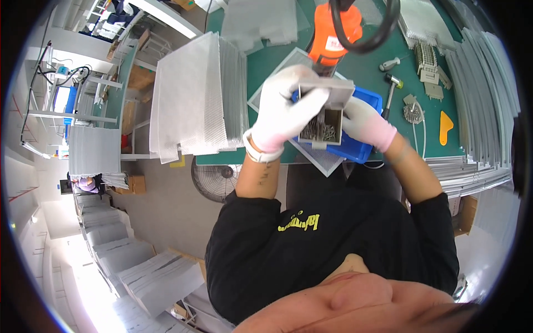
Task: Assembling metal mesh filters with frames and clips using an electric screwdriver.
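grey box point(325, 119) of screws sits mid-frame, clamped by the gloved left hand point(286, 108) on top and right hand point(363, 123) beside, steadied over the blue tray point(363, 147).

A small grey cardboard box point(326, 119) of metal screws sits at centre, toward one o'clock. Brown cartons point(136, 184) lie at nine o'clock

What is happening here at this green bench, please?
A person in white gloves holds a small grey box of screws with both hands above a blue tray. The left hand closes its grip over the box's top and open flap; the right hand supports its side. An orange power screwdriver hangs just behind. A stack of white mesh panels stands to the left on the green workbench.
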